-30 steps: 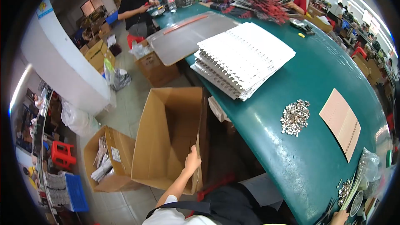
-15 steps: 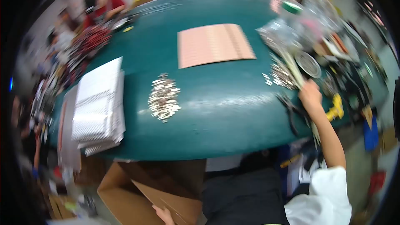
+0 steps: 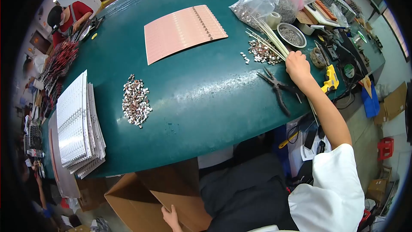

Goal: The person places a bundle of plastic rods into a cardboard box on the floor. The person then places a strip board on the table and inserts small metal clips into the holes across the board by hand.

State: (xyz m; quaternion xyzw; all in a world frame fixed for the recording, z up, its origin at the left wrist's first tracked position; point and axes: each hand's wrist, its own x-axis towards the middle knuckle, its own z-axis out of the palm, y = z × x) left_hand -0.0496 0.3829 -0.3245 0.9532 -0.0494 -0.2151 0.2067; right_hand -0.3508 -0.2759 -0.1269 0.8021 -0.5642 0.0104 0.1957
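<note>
Head view: the hands [image 3: 298,66] grasp pale strips [image 3: 272,38] (right, near black pliers [image 3: 279,89]) and a cardboard flap [image 3: 186,206] (left).

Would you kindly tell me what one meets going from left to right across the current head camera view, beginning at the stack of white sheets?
Stack of white sheets → heap of small metal pieces → pink sheet → right hand with its pale strips → yellow tool → red stool.

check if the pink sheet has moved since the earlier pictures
No; only the view has shifted. The pink sheet still lies beyond and to the right of the left-hand pile of metal pieces.
</note>
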